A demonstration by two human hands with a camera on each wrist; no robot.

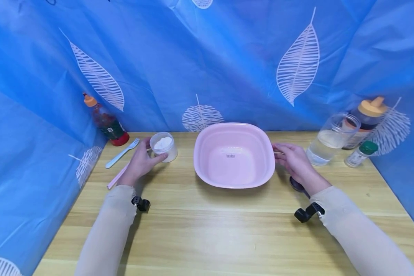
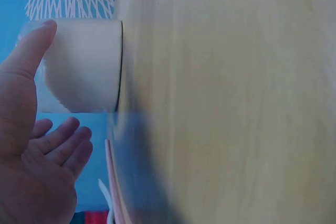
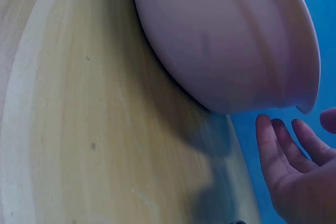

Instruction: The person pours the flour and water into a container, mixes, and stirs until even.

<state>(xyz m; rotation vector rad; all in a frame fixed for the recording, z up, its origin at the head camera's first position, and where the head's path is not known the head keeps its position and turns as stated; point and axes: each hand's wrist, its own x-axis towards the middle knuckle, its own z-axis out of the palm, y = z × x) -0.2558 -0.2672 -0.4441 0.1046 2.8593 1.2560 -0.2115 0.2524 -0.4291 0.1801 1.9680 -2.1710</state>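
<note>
A clear jar (image 1: 172, 154) of white powder stands on the wooden table, left of a pink basin (image 1: 207, 153). My left hand (image 1: 141, 164) spreads around the jar's left side. In the left wrist view, the thumb (image 2: 34, 51) overlaps the jar (image 2: 84, 72), while the other fingers stand apart from it. Beside the basin's right rim is my right hand (image 1: 294, 161), fingers loosely extended. The right wrist view shows a small gap between those fingertips (image 3: 262, 121) and the basin (image 3: 210, 40). Neither hand holds anything.
A pale blue fork (image 1: 121, 154) and a pink stick-like utensil (image 1: 116, 178) lie at left, near a red sauce bottle (image 1: 105, 122). At right are a black spoon (image 1: 296, 184), a cup of clear liquid (image 1: 322, 147), a yellow-capped dark bottle (image 1: 372, 109) and a green-lidded shaker (image 1: 356, 157).
</note>
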